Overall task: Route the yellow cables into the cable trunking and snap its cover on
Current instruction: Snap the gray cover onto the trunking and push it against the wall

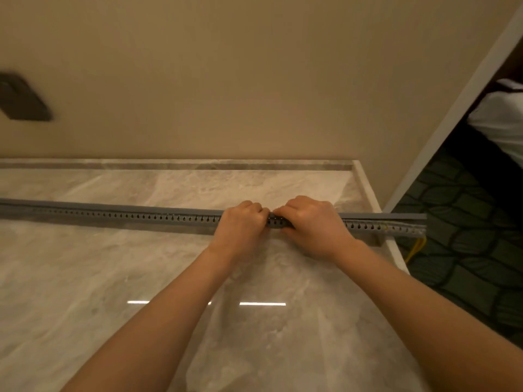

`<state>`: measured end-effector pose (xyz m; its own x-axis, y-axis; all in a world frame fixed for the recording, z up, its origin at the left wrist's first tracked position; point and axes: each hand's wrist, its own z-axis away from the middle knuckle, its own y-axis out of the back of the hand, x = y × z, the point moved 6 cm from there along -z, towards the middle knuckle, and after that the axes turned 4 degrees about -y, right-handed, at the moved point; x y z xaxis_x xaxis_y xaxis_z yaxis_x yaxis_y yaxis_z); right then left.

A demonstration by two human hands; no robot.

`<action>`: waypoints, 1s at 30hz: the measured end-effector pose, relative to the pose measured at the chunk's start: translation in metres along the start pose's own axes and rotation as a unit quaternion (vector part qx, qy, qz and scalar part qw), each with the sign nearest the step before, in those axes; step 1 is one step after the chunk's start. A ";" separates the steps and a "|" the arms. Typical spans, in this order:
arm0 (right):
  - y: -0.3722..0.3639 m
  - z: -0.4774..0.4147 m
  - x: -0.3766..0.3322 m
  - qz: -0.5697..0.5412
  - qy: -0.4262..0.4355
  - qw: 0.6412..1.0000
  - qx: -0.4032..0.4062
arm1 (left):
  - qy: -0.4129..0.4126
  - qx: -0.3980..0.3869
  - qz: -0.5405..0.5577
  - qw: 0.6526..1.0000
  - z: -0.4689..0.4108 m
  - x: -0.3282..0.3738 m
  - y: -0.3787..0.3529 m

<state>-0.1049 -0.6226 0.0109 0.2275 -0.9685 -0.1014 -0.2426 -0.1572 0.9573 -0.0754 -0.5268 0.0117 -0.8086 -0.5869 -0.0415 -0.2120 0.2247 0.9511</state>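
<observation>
1. A long grey trunking (141, 217) lies across the marble bench (113, 278), running from the left edge of the view to past the bench's right edge, where its end overhangs the floor.
2. The cover (127, 208) sits along the top of the trunking; the slotted side wall with its row of small holes faces the camera.
3. The left hand (240, 222) is curled over the trunking right of the middle, fingers folded down on the top and knuckles up, clamped on cover and trunking together.
4. The right hand (308, 219) is just beside it, fingertips almost touching the left hand's, also closed around the trunking with fingers pressed on the cover.
5. Between the two hands a short stretch of the slotted wall shows.
6. Yellow cables (414, 248) hang from the trunking's right end, past the bench edge, looping down toward the dark patterned carpet (467, 250).
7. Inside the trunking the cables are hidden, apart from a faint yellow trace near the right end.
8. A beige wall (254, 80) rises behind the bench, with a dark blurred plate (21, 99) on it at left.
9. Both forearms reach in from the bottom of the view.
</observation>
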 end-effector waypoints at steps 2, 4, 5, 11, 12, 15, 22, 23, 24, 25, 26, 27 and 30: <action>0.002 0.005 0.010 -0.001 -0.004 1.000 -0.005 | 0.014 -0.005 0.011 1.000 0.001 -0.001 -0.002; 0.004 0.012 0.022 0.012 -0.009 1.000 -0.014 | 0.028 -0.005 0.004 1.000 0.002 -0.003 -0.006; 0.005 0.014 0.027 0.024 -0.009 0.999 -0.023 | 0.034 -0.014 0.003 0.999 0.002 -0.004 -0.009; 0.014 0.025 0.050 0.097 -0.021 0.993 -0.060 | 0.039 0.005 0.008 0.999 0.004 0.003 -0.002; 0.014 0.024 0.052 0.108 -0.024 0.991 -0.069 | 0.037 0.007 0.005 0.999 0.004 0.005 -0.001; 0.013 0.021 0.048 0.137 -0.008 0.986 -0.090 | 0.043 0.009 0.008 0.999 0.007 0.008 0.002; 0.010 0.021 0.041 0.164 0.038 0.982 -0.085 | 0.050 0.007 -0.002 0.999 0.010 0.005 0.001; 0.010 0.021 0.041 0.165 0.041 0.982 -0.085 | 0.053 0.002 -0.007 0.999 0.010 0.005 0.000; 0.010 0.021 0.041 0.165 0.043 0.982 -0.085 | 0.059 -0.004 -0.014 0.998 0.009 0.004 -0.001; 0.010 0.021 0.041 0.163 0.045 0.982 -0.084 | 0.065 -0.012 -0.022 0.998 0.007 0.004 -0.002; 0.010 0.022 0.041 0.159 0.045 0.983 -0.082 | 0.069 -0.021 -0.032 0.997 0.005 0.004 -0.005; 0.010 0.022 0.042 0.155 0.046 0.984 -0.080 | 0.070 -0.029 -0.042 0.996 0.003 0.006 -0.006; 0.009 0.025 0.042 0.156 0.046 0.984 -0.071 | 0.044 -0.053 -0.052 0.996 -0.006 0.019 -0.013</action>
<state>-0.1211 -0.6697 0.0086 0.2496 -0.9424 0.2229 -0.1813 0.1806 0.9667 -0.0852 -0.5455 -0.0002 -0.7334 -0.6694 -0.1184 -0.2286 0.0788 0.9703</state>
